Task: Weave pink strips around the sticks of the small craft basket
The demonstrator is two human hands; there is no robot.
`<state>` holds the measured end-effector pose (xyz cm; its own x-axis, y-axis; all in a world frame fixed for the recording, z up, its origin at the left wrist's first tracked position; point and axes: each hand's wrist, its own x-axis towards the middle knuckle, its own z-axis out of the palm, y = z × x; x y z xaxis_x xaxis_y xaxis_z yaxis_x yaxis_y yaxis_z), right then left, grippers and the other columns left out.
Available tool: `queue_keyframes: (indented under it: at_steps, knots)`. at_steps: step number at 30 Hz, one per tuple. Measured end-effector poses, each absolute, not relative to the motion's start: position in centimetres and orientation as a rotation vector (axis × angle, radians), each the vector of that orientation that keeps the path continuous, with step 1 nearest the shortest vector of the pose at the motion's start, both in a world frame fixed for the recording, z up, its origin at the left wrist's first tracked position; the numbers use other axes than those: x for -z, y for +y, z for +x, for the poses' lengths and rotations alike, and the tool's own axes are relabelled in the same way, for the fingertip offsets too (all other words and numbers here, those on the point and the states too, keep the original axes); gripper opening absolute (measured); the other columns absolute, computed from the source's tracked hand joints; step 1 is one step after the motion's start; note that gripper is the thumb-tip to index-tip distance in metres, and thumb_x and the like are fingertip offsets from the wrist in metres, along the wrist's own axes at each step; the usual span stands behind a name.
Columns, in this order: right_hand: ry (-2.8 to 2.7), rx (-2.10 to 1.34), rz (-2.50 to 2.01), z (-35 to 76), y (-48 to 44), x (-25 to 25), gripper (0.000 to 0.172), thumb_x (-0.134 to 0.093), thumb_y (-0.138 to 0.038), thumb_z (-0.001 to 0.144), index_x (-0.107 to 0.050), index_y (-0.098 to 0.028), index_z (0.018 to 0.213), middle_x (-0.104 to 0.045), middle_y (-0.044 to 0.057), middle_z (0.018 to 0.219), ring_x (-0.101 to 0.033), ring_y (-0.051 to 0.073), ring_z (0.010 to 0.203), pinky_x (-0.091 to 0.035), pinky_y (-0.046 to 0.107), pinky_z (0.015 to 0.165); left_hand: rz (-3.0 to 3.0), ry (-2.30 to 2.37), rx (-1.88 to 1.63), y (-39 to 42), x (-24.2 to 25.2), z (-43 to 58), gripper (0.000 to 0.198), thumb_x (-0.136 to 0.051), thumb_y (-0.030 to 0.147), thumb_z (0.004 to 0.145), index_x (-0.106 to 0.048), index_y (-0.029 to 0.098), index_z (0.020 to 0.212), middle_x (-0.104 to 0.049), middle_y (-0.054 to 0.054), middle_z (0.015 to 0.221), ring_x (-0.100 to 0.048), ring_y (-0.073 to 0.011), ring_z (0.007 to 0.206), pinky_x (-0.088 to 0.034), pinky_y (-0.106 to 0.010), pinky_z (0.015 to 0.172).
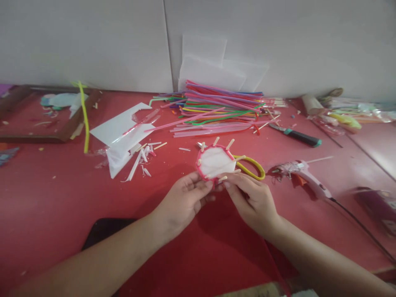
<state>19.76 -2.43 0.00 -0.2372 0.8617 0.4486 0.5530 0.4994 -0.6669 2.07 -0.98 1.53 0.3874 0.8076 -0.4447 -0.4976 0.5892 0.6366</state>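
Observation:
A small round white craft piece (216, 162) with short wooden sticks around its edge and a pink-red strip running between them is held above the table. My left hand (185, 198) is closed on its near-left edge, thumb on top and fingers beneath. At the near-right edge, my right hand (252, 200) pinches the strip beside one of the sticks. A long pink-red strand (275, 264) shows below my right forearm; whether it joins the strip is hidden. Behind the piece lie scissors with a yellow handle (255, 168), their blades mostly covered.
A glue gun (305, 173) with a cord lies right, near a box cutter (298, 136). Colourful pipe cleaners (222, 103) are heaped at the back. White paper (120, 128) and scraps (139, 161) lie left, by a brown frame (46, 136). A dark object (105, 229) sits under my left forearm.

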Motion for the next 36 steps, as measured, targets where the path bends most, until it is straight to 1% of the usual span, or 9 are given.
queue_keyframes:
  at_steps: [4, 8, 10, 13, 15, 20, 29, 33, 36]
  knots:
    - [-1.894, -0.487, -1.145, 19.4, -2.5, -0.3, 0.019, -0.057, -0.012, 0.089, -0.067, -0.02, 0.103, -0.074, 0.007, 0.093, -0.071, 0.017, 0.085, -0.059, 0.028, 0.074, 0.441, 0.799, -0.871, -1.0, -1.4, 2.2, 0.019, -0.087, 0.017, 0.065, -0.074, 0.018, 0.079, -0.073, 0.001, 0.073, -0.067, -0.0118, 0.075, -0.051, -0.023, 0.074]
    - [-1.866, -0.416, -1.121, 19.2, -2.6, -0.7, 0.017, -0.06, -0.013, 0.088, -0.07, -0.021, 0.099, -0.075, 0.004, 0.085, -0.071, 0.015, 0.075, -0.059, 0.025, 0.069, 0.48, 0.768, -0.846, -0.9, -1.3, 2.1, 0.024, -0.087, 0.016, 0.064, -0.075, 0.019, 0.084, -0.075, 0.001, 0.077, -0.066, -0.0088, 0.071, -0.05, -0.021, 0.075]
    - [-1.874, -0.372, -1.123, 19.2, -2.6, -0.8, 0.017, -0.061, -0.013, 0.088, -0.072, -0.021, 0.097, -0.075, 0.003, 0.082, -0.071, 0.014, 0.072, -0.059, 0.025, 0.067, 0.531, 0.766, -0.831, -0.9, -1.2, 2.1, 0.023, -0.085, 0.015, 0.067, -0.074, 0.019, 0.086, -0.077, 0.0, 0.081, -0.067, -0.0103, 0.076, -0.05, -0.023, 0.08]
    - [-1.888, -0.34, -1.119, 19.3, -2.8, -0.9, 0.017, -0.061, -0.012, 0.088, -0.072, -0.021, 0.097, -0.076, 0.003, 0.083, -0.071, 0.014, 0.072, -0.06, 0.025, 0.066, 0.616, 0.757, -0.819, -1.0, -1.1, 1.9, 0.023, -0.08, 0.015, 0.073, -0.074, 0.019, 0.094, -0.078, -0.004, 0.093, -0.07, -0.0157, 0.09, -0.049, -0.029, 0.09]
    - [-1.886, -0.322, -1.104, 19.3, -2.9, -1.0, 0.017, -0.061, -0.012, 0.088, -0.072, -0.021, 0.097, -0.075, 0.003, 0.082, -0.071, 0.014, 0.072, -0.06, 0.025, 0.066, 0.649, 0.738, -0.808, -1.1, -1.1, 1.8, 0.025, -0.078, 0.016, 0.076, -0.073, 0.02, 0.099, -0.078, -0.005, 0.1, -0.07, -0.0183, 0.097, -0.049, -0.031, 0.092]
    - [-1.886, -0.31, -1.08, 19.3, -3.0, -1.1, 0.018, -0.062, -0.009, 0.087, -0.072, -0.019, 0.098, -0.073, 0.003, 0.081, -0.069, 0.012, 0.07, -0.059, 0.022, 0.066, 0.678, 0.715, -0.813, -1.3, -0.9, 1.9, 0.026, -0.077, 0.015, 0.079, -0.071, 0.021, 0.103, -0.078, -0.004, 0.104, -0.069, -0.0162, 0.1, -0.05, -0.027, 0.091]
    - [-1.908, -0.292, -1.099, 19.5, -2.8, -0.9, 0.016, -0.061, -0.011, 0.088, -0.072, -0.019, 0.097, -0.074, 0.005, 0.081, -0.071, 0.014, 0.072, -0.059, 0.024, 0.065, 0.647, 0.736, -0.83, -1.3, -1.3, 1.8, 0.025, -0.078, 0.015, 0.076, -0.075, 0.021, 0.1, -0.079, -0.003, 0.099, -0.07, -0.0156, 0.096, -0.05, -0.028, 0.092]
    - [-1.916, -0.282, -1.073, 19.6, -2.7, -0.9, 0.018, -0.061, -0.009, 0.088, -0.072, -0.019, 0.097, -0.073, 0.004, 0.08, -0.069, 0.013, 0.07, -0.058, 0.022, 0.065, 0.62, 0.754, -0.827, -1.2, -1.4, 1.8, 0.019, -0.08, 0.021, 0.076, -0.076, 0.021, 0.094, -0.078, -0.002, 0.093, -0.069, -0.0129, 0.086, -0.052, -0.025, 0.083]
    - [-1.925, -0.28, -1.051, 19.7, -2.7, -1.0, 0.019, -0.062, -0.007, 0.086, -0.072, -0.019, 0.098, -0.072, 0.003, 0.08, -0.068, 0.011, 0.072, -0.057, 0.021, 0.066, 0.616, 0.729, -0.808, -1.1, -1.2, 1.8, 0.018, -0.08, 0.021, 0.076, -0.076, 0.023, 0.094, -0.078, 0.001, 0.092, -0.068, -0.0099, 0.083, -0.053, -0.021, 0.079]
